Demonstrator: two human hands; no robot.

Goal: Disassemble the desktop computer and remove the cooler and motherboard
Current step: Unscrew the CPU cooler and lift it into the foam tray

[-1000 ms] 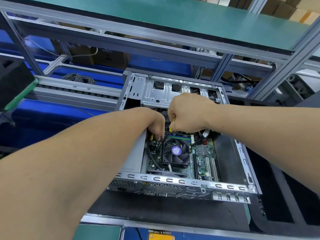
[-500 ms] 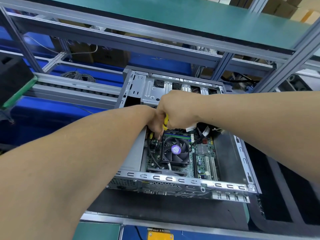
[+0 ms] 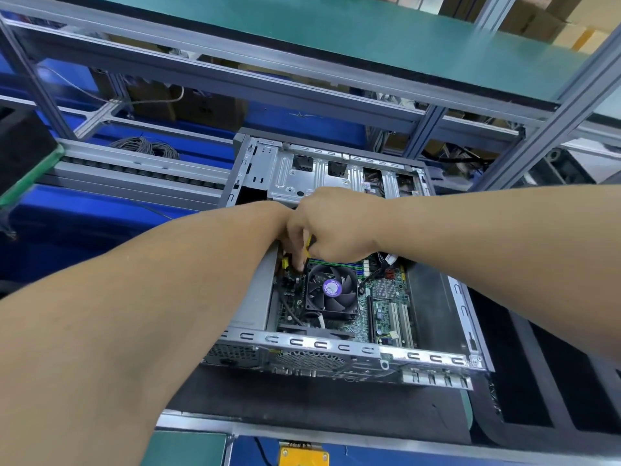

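Observation:
An open grey desktop case (image 3: 336, 346) lies on a black mat. Inside it the green motherboard (image 3: 383, 290) carries a black cooler (image 3: 331, 290) whose fan has a purple label. My right hand (image 3: 336, 227) is a fist gripping a yellow-handled tool (image 3: 307, 245), held at the cooler's far left corner. My left hand (image 3: 296, 258) lies mostly under the right one. Only a few of its fingers show, pointing down beside a small yellow part (image 3: 285, 263) on the board. What those fingers hold is hidden.
A green shelf (image 3: 336, 31) on aluminium rails runs overhead, with a slanted post (image 3: 551, 122) at the right. A coil of grey cable (image 3: 144, 148) lies behind the roller track at the left. A black mat (image 3: 302, 395) spreads before the case. Blue bins line the back.
My right hand has moved left with the yellow tool, from above the cooler's far edge to its far left corner, and now covers my left hand. The left arm has barely moved.

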